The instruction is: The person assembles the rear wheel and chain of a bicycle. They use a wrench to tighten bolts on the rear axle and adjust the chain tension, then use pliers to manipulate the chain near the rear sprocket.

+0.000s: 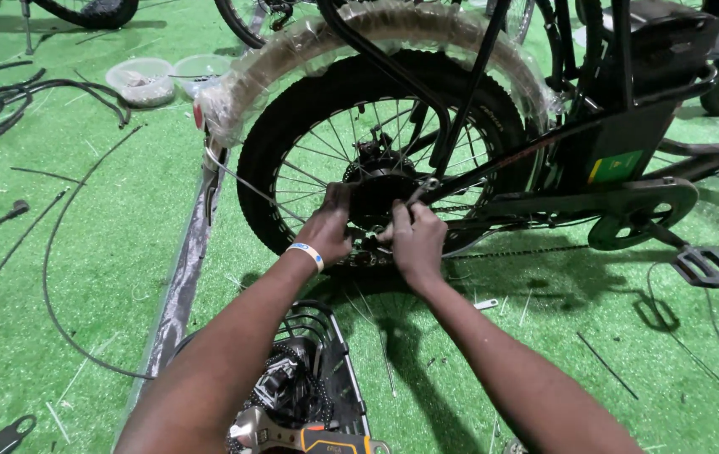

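Note:
A black bicycle stands on green artificial turf, its fat rear wheel (292, 126) under a plastic-wrapped mudguard (309, 50). Both my hands are at the rear hub (374, 192). My left hand (328, 229), with a pale wristband, presses against the hub's left side. My right hand (414, 235) grips a small metal wrench (421, 190) set on the axle area. The chain (528, 250) runs right to the crank and pedal (707, 266).
A black wire tray (351, 378) with chain parts and an adjustable wrench (263, 430) lies near me. Loose black cables (48, 277) trail across the turf at left. Two clear plastic bowls (142, 81) sit at the back. Other bicycles stand behind.

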